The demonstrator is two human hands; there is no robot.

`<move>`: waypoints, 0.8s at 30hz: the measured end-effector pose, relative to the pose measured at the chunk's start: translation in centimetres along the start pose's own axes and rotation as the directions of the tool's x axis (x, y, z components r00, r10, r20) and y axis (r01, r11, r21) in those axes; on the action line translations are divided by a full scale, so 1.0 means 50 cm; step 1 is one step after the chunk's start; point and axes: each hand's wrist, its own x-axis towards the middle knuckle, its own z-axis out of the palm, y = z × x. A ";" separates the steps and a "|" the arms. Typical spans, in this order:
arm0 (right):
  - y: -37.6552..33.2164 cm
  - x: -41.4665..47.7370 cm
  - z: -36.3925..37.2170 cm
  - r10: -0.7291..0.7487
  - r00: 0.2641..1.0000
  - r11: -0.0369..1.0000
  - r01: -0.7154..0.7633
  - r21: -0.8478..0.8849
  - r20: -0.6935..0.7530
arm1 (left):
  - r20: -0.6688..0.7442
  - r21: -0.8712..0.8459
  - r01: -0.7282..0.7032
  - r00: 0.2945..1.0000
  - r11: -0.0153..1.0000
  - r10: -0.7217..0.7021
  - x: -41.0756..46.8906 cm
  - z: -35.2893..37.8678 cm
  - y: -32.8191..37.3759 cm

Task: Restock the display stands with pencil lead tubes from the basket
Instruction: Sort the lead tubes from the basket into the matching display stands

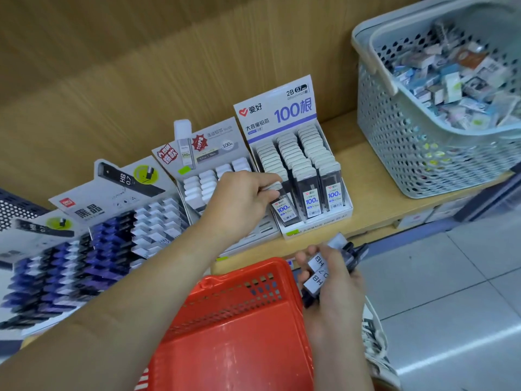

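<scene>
Nearest, the red basket (239, 320) sits low in front of the person, its far rim just below the shelf's (366, 210) front edge. Just right of it, the right hand (335, 300) grips a bundle of HB tubes (317, 283), fingers curled round them. Their long axes run from near-left to far-right across the palm, white labels up.

Beyond, the left arm reaches over the basket to the shelf. The left hand (239, 201) pinches the cap of a single tube (283, 210) in the front-left slot of the 2B stand (282, 108), which stands at the middle of the shelf's front edge. That tube stands upright, leaning back a little, and sits lower than its two front-row neighbours (whether it is going in or coming out I cannot tell).

The bundle is marked HB, and the HB stand (112, 187) lies toward the shelf's left end, with the middle stand (203, 142) between it and the 2B stand. So the slots that likely suit the bundle lie left and away from the right hand, across the line of the left forearm, and the left hand is the nearer. My guess is that each tube must pass to the left hand and be turned cap-up before it drops in.

At the shelf's far right corner the grey basket (400, 153) stands well apart from both hands.
</scene>
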 end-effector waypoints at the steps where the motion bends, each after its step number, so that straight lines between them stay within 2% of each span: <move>1: 0.001 0.001 -0.001 -0.008 1.000 1.000 0.008 -0.009 -0.005 | 0.015 -0.001 -0.004 1.000 1.000 0.004 0.004 0.000 0.001; 4: 0.004 0.003 0.000 -0.034 0.999 0.999 0.033 -0.033 -0.033 | 0.059 0.048 -0.020 0.998 0.999 0.017 0.016 0.005 0.004; 9: 0.015 0.010 0.005 -0.047 0.996 0.997 0.043 -0.059 -0.071 | 0.107 0.225 -0.127 0.989 0.966 0.105 0.025 0.031 0.016; 13: 0.019 0.008 0.007 -0.032 0.999 0.998 0.030 -0.053 -0.040 | -0.016 0.161 -0.042 0.999 0.986 0.045 0.018 0.038 0.007; 16: 0.017 0.000 0.014 -0.014 1.000 0.998 0.014 -0.055 0.001 | -0.078 0.130 -0.072 0.994 0.989 0.083 0.017 0.044 -0.004; 20: 0.011 -0.005 0.017 -0.062 0.997 0.996 0.064 -0.067 0.034 | -0.115 0.022 -0.007 0.993 1.000 0.010 0.018 0.035 0.006; 22: 0.007 -0.010 0.018 -0.065 0.996 0.995 0.070 -0.074 0.069 | -0.113 -0.108 0.030 0.993 0.994 -0.043 0.000 0.020 0.015; 24: 0.001 -0.015 0.022 -0.053 0.992 0.996 0.061 -0.070 0.118 | 0.079 -0.387 0.126 0.992 0.914 -0.103 -0.036 -0.001 0.024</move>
